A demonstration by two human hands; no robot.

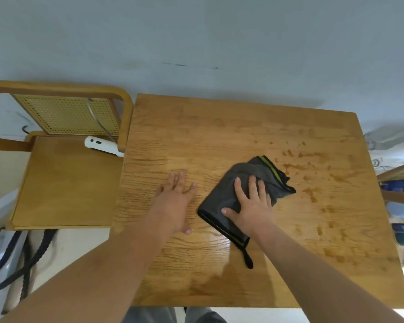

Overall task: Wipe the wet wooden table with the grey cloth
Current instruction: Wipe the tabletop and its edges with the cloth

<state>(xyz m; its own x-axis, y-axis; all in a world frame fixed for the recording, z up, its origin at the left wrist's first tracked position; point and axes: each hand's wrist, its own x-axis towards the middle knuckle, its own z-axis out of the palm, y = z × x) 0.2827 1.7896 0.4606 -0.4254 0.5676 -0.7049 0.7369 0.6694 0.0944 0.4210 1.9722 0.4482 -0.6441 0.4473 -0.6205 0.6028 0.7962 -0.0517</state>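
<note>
The right grip (pixel 252 206) is released, its fingers spread flat and pressing the grey cloth (pixel 219 201), which lies bunched near the middle of the wooden bench (pixel 196 136). The left grip (pixel 175 201) is likewise released, palm down on bare wood just beside the cloth. The visible water drops (pixel 310 190) lie mostly to the cloth's right, so the wipe should probably sweep that way in overlapping passes, under even pressure, with the cloth spread wider.
</note>
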